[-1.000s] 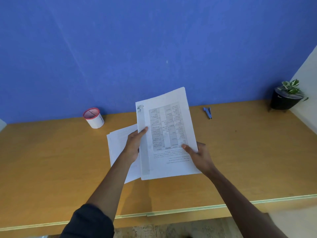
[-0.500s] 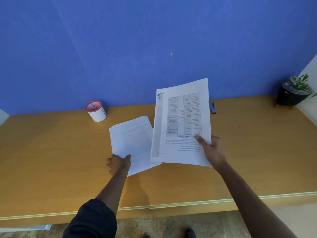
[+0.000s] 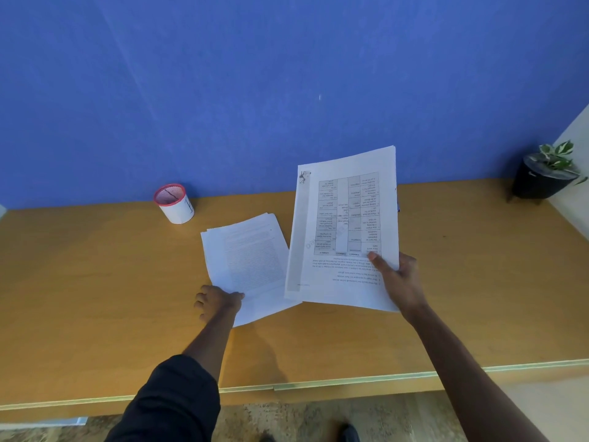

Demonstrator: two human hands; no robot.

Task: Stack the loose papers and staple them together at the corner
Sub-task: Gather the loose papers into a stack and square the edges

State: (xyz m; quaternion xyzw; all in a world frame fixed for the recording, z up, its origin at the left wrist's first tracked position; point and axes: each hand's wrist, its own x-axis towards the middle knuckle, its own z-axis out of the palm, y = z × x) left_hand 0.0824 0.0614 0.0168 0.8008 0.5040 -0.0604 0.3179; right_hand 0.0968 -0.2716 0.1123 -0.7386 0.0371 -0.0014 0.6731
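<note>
Stacking step in hand; no stapling yet. My left hand (image 3: 220, 301) rests with fingers curled on the near corner of the loose sheets (image 3: 245, 260) lying on the desk (image 3: 95, 298). My right hand (image 3: 396, 279) grips the printed bundle (image 3: 347, 231) raised just beside them. Judgement: next, lift the flat sheets, join and square both lots. Stapler barely visible behind the bundle.

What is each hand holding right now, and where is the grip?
Right hand holds the table-printed sheets by their near right corner. Left hand grips the near edge of the pile on the desk.
</note>
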